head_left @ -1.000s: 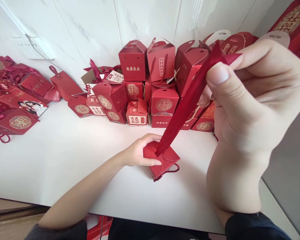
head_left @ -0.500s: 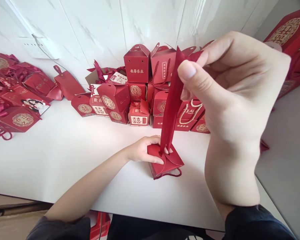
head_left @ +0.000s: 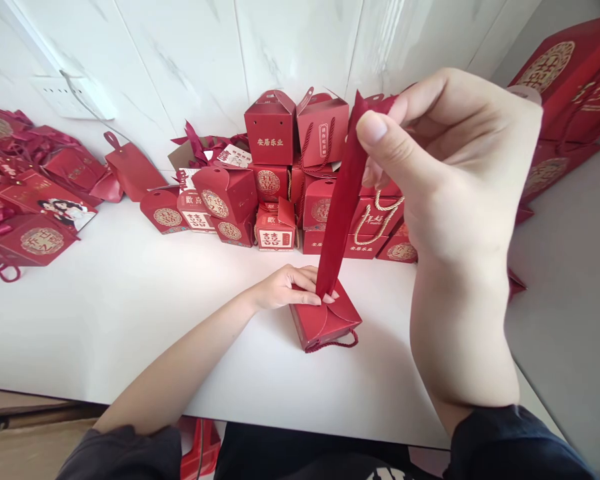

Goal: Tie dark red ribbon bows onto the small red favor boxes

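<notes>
A small red gift box [head_left: 336, 319] with folded, overlapping top flaps lies on the white table, a dark red cord handle at its near side. A red satin ribbon [head_left: 336, 230] rises taut from its top. My right hand [head_left: 445, 160], raised high and close to the camera, pinches the ribbon's upper ends between thumb and fingers. My left hand [head_left: 285, 288] rests on the box top, its thumb and fingertips closed around the ribbon's base. Where the ribbon passes into the flaps is hidden by those fingers.
Behind stand stacked red gift boxes [head_left: 271, 133] along the tiled wall. A pile of red boxes and ribbons [head_left: 43, 240] lies at the left, near a wall socket [head_left: 73, 97]. Larger red bags [head_left: 575, 87] stand at the right. A red stool [head_left: 203, 447] shows below the table edge.
My left thumb and fingers have closed in around the ribbon's base. The two ribbon strands now lie together as one band. My right hand appears slightly further left in view.
</notes>
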The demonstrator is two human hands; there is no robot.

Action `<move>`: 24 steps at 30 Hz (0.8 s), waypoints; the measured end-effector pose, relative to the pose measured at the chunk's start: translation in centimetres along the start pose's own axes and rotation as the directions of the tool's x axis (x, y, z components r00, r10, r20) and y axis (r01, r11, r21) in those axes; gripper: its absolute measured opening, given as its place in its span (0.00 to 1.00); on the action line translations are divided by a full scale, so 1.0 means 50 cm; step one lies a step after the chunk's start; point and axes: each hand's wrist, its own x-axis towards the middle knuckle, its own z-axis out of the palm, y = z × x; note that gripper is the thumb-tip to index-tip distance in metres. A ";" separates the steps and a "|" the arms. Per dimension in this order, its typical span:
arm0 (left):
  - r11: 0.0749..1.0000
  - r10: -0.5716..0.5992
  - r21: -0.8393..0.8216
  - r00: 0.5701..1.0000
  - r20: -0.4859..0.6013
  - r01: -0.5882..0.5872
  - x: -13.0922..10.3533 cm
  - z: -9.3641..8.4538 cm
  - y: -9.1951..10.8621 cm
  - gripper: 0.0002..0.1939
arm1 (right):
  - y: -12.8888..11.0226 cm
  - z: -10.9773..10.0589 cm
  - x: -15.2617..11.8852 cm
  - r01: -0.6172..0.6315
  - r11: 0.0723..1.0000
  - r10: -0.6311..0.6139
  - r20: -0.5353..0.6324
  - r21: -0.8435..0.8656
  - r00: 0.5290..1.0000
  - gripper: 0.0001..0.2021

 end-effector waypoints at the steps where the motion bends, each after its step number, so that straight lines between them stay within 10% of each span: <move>1: 1.000 0.003 0.008 1.000 -0.025 -0.003 0.000 0.001 0.003 0.10 | 0.000 -0.001 0.001 -0.005 1.000 0.005 0.003 0.000 1.000 0.08; 11: 0.994 0.059 0.097 0.981 -0.185 -0.041 0.003 0.009 0.021 0.09 | -0.011 0.003 -0.004 -0.048 0.998 0.048 -0.010 0.035 0.999 0.08; 24: 0.971 -0.029 0.237 0.998 -0.054 0.041 0.008 -0.004 0.053 0.13 | 0.008 0.003 -0.008 -0.007 0.986 0.010 -0.015 0.165 1.000 0.10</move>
